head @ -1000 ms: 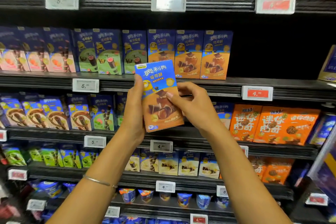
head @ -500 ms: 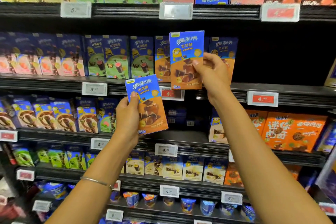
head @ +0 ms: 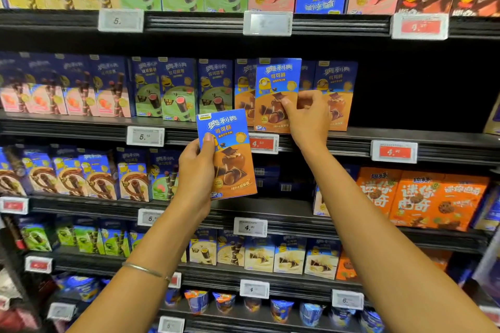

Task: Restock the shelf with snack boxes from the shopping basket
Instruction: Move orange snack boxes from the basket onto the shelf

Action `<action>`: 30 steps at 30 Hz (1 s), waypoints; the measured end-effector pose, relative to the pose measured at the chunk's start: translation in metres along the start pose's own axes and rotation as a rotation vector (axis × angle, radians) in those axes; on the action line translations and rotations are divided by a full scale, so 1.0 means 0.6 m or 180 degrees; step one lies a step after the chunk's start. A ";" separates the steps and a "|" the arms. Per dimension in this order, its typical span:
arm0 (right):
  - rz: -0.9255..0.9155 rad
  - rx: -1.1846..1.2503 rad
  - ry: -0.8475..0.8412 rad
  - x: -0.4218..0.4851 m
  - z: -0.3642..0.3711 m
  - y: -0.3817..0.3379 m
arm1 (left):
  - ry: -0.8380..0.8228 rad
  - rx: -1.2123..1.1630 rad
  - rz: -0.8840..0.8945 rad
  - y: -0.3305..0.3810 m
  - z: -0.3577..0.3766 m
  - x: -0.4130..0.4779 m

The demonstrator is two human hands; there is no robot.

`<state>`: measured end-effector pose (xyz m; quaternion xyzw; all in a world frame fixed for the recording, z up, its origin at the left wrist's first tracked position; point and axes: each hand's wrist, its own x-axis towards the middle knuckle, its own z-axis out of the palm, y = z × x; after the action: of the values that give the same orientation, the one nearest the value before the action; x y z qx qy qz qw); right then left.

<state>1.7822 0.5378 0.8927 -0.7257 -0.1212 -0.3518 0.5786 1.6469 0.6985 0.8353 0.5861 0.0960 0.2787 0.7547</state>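
Shelves: a tall dark rack [head: 67, 130] with several levels, each front rail carrying price tags; the right part of the second level is a dark bare gap [head: 419, 84].
Second level stock: pink boxes [head: 62, 89] at the left, green boxes [head: 178, 89] in the middle, then blue-and-brown boxes [head: 336, 94] standing upright side by side.
Third level stock: orange cookie boxes [head: 422, 197] at the right, blue boxes with brown swirls at the left.
First snack box [head: 273, 84]: blue and brown, upright at the front edge of the second level, just in front of the matching row. Whether its base sits on the shelf cannot be told.
Second snack box [head: 230, 154]: same design, held in the air lower down and to the left, tilted a little, its top overlapping the second level's rail.
Right hand [head: 308, 116]: raised to the second level, grasping the first snack box at its right edge, thumb on the front face and fingers curled behind.
Left hand [head: 196, 170]: grasping the second snack box along its left edge, thumb pressed on the front.
Red price tag [head: 263, 143]: on the rail directly under the first snack box, beside the second box's top corner.
Bracelet [head: 146, 270]: a thin metal band around the left wrist.
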 end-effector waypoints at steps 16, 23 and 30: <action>-0.0055 0.0601 -0.1232 -0.111 -0.112 -0.016 | -0.0688 -0.0080 0.0573 0.008 0.125 -0.008; 0.0145 0.0740 -0.0027 -0.018 -0.172 0.011 | -0.0192 0.1345 0.1900 0.043 0.143 0.056; 0.0035 0.0313 0.0202 0.038 -0.150 0.025 | -0.0270 0.2119 0.1348 0.060 0.143 0.129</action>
<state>1.7742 0.4446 0.9039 -0.6856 -0.1159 -0.3651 0.6191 1.7404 0.6741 0.9084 0.8166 0.0269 0.3573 0.4525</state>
